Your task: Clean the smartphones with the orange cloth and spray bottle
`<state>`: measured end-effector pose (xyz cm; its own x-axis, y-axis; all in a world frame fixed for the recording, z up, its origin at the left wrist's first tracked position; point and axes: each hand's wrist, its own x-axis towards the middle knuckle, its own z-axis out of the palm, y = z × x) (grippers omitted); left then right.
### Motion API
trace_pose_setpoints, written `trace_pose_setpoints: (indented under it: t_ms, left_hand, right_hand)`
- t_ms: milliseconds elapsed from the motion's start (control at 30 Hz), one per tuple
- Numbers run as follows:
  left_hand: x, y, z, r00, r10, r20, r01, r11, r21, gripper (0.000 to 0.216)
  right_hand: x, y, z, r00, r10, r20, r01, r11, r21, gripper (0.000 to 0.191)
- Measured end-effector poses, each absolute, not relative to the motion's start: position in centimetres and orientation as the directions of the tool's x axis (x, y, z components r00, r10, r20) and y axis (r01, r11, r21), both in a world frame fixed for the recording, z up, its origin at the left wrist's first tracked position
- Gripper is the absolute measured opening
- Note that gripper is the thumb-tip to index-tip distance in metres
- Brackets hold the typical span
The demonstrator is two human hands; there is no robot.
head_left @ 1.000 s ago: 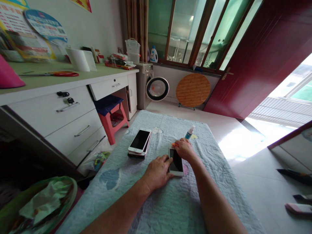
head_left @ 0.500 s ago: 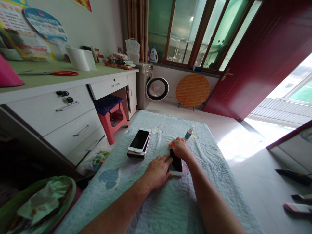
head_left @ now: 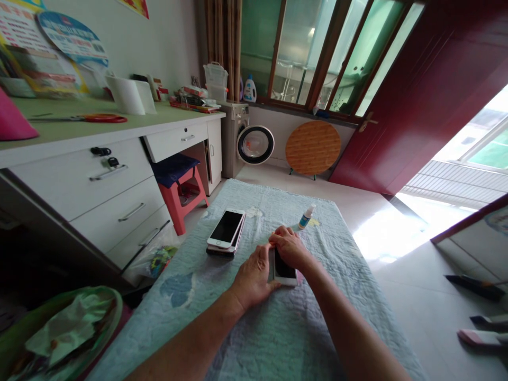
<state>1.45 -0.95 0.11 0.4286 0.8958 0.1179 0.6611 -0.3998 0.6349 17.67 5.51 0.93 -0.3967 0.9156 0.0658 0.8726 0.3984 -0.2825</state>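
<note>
A white phone [head_left: 285, 271] with a dark screen lies face up on a pale blue quilted cloth [head_left: 273, 333] over a table. My left hand [head_left: 253, 276] rests along the phone's left edge, fingers curled against it. My right hand [head_left: 289, 247] covers the phone's top end, fingers bent and pressed down on it; what is under them is hidden. A small spray bottle [head_left: 306, 217] with a blue label stands just beyond my right hand. A stack of phones [head_left: 225, 232], the top one white, lies to the left.
A long desk with drawers [head_left: 99, 174] runs along the left, red scissors [head_left: 103, 118] on top. A red stool [head_left: 180, 185] stands under it. A green bin with a bag [head_left: 59, 333] is at lower left. A washing machine [head_left: 250, 140] and a round wooden tabletop [head_left: 313, 147] stand by the far wall.
My right hand has slid left across the phone's top end, and the orange thing at its fingertips no longer shows. My left hand shifted slightly up the phone's left edge.
</note>
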Motion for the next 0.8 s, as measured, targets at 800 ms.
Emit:
trace_pose_setpoints:
  t_ms: [800]
  left_hand:
    - [1.7, -1.2, 0.2, 0.404, 0.912, 0.073, 0.708, -0.362, 0.607, 0.066]
  right_hand:
    - [17.9, 2.5, 2.2, -0.451, 0.892, 0.044, 0.846, 0.442, -0.297, 0.023]
